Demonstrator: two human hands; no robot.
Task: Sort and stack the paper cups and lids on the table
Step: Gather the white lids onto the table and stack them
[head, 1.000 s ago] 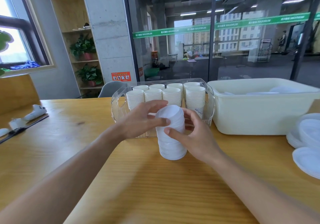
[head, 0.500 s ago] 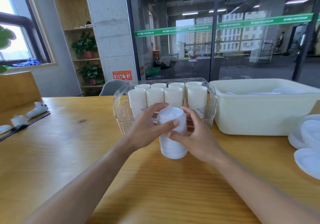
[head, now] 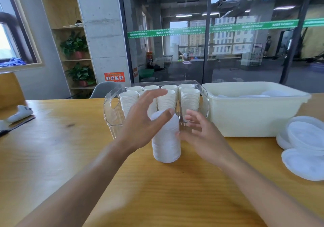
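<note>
A tall stack of white lids (head: pixel 166 144) stands on the wooden table (head: pixel 52 149), its top leaning a little to the left. My left hand (head: pixel 142 121) hovers at its upper left with fingers spread, the thumb tip at the stack's top edge. My right hand (head: pixel 201 133) is spread just right of the stack, its thumb touching the side. Neither hand grips it. Behind, a clear bin (head: pixel 112 114) holds several stacks of white paper cups (head: pixel 190 98).
A cream plastic tub (head: pixel 252 114) with lids inside stands right of the clear bin. Loose large white lids (head: pixel 305 146) lie at the table's right edge. A white controller (head: pixel 21 112) lies far left. A grey chair back (head: pixel 103 89) shows behind the table.
Both hands have let go of the lid stack and opened, moving slightly away from it. The stack stays on the table.
</note>
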